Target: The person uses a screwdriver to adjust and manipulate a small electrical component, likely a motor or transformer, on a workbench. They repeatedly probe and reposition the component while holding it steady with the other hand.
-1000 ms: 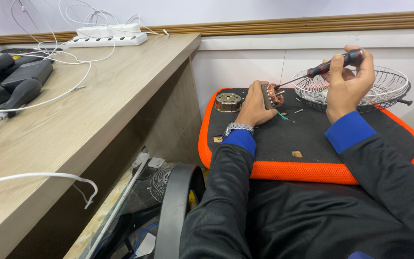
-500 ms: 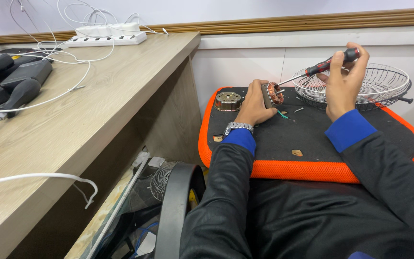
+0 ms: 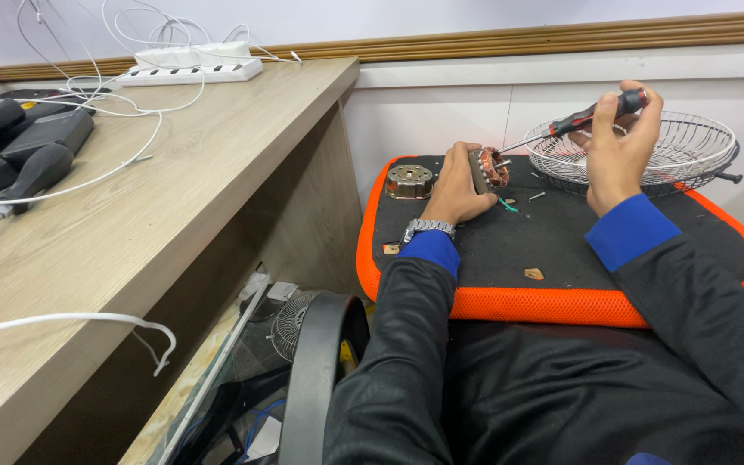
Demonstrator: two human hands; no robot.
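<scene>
Head view puts the small motor stator [image 3: 491, 167], copper windings showing, on the black pad with the orange rim [image 3: 510, 303], near the pad's far edge. Your left hand [image 3: 456, 185] is closed around the stator, fingers wrapped over its near side, holding it on edge. Your right hand [image 3: 617, 146] pinches the red-and-black screwdriver [image 3: 574, 126] by its handle, above and right of the stator; the tip reaches the stator's face, though whether it sits in a screw is too small to tell. Just left of the stator lies a round metal motor cover [image 3: 411, 181], with bare pad between them. Right of the stator, a wire fan guard [image 3: 691, 146] crowds the pad's far right corner, close beneath your right hand. Nearer you than the stator the pad is mostly open, save small bits. Far left of the stator the wooden table [image 3: 217, 172] edge drops away. Compared with half a second ago, the right hand has tipped the handle slightly; the left grip is unchanged.
</scene>
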